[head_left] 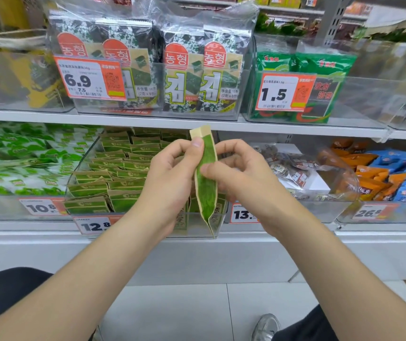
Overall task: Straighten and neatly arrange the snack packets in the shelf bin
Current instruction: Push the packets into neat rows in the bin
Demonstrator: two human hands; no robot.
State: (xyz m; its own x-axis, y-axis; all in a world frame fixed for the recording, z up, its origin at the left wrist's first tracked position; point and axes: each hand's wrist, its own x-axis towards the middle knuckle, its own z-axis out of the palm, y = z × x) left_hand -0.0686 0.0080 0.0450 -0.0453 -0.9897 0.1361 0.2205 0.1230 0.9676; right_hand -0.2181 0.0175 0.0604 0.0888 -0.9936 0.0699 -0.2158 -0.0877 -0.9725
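A green and tan snack packet [206,183] stands edge-on and upright in front of the clear shelf bin [84,156]. My left hand [170,173] grips its left side, thumb near the top. My right hand [239,173] pinches its right side at mid height. Inside the bin, several matching green packets [116,178] lie in overlapping rows, some tilted. More packets stand behind my hands at the bin's front, partly hidden.
Price tags [93,226] hang along the lower shelf edge. Neighbouring bins hold green-white packets [12,156], mixed snacks [293,168] and orange-blue packets [389,178]. The upper shelf carries seaweed packs [184,70]. My shoe [266,327] is on the tiled floor.
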